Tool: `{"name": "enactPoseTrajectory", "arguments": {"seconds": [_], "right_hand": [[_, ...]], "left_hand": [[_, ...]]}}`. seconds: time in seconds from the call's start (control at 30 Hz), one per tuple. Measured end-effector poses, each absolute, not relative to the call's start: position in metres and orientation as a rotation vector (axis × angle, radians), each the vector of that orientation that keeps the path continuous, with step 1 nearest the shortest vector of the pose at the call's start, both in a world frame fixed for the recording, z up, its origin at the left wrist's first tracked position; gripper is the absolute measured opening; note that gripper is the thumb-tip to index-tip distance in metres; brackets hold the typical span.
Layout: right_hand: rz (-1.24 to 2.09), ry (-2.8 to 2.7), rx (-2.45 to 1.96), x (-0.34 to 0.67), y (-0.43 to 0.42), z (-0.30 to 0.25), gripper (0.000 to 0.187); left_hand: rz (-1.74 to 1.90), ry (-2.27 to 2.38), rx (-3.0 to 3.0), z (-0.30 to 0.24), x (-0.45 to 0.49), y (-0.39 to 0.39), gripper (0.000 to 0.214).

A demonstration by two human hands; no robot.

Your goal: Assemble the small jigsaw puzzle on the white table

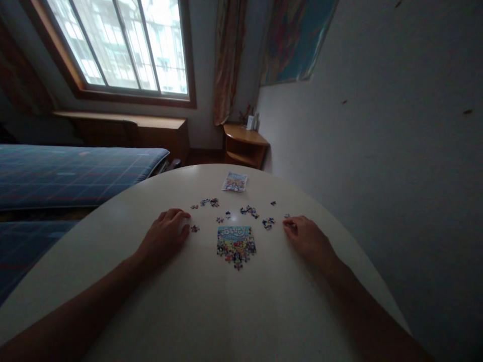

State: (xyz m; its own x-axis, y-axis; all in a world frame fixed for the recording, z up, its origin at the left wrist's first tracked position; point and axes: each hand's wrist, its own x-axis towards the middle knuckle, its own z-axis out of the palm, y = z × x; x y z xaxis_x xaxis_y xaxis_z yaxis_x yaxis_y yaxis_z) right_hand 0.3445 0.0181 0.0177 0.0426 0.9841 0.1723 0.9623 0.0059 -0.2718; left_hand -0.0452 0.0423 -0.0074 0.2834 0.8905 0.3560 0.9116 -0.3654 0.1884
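Observation:
A partly joined jigsaw puzzle (236, 244) lies in front of me, its upper edge straight and its lower edge stepped. My left hand (166, 235) rests on the tabletop to its left, thumb and fingers apart and holding nothing. Close to those fingertips lies a loose puzzle piece (194, 229). On the other side, my right hand (307, 235) has thumb and forefinger pinched together; whatever may be between them is hidden. Just beyond its fingertips a puzzle piece (287, 215) shows. Left of that hand sits a small cluster of pieces (268, 223).
Several more pieces (249, 211) are scattered across the round white table (226, 311). Farther back lies a printed picture packet (235, 182). A plaid mattress (75, 173) stands at the left, a wall (377, 151) at the right, and a corner shelf (245, 134) behind.

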Motion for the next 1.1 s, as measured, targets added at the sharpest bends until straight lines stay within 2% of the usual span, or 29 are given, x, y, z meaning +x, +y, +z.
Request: {"name": "enactPoseTrajectory", "arguments": {"seconds": [0.3,0.7,1.1], "right_hand": [[0.004,-1.996,-2.019,0.343,0.018,0.016,0.024],[0.013,-2.329,-1.875,0.293,0.046,0.025,0.049],[0.025,-2.345,-1.954,0.283,0.054,0.034,0.042]], "left_hand": [[-0.625,-1.740,-2.465,-0.005,-0.044,0.041,0.033],[-0.628,-1.754,-2.479,-0.007,-0.045,0.043,0.036],[-0.664,-1.770,-2.485,-0.006,-0.044,0.042,0.032]]}}
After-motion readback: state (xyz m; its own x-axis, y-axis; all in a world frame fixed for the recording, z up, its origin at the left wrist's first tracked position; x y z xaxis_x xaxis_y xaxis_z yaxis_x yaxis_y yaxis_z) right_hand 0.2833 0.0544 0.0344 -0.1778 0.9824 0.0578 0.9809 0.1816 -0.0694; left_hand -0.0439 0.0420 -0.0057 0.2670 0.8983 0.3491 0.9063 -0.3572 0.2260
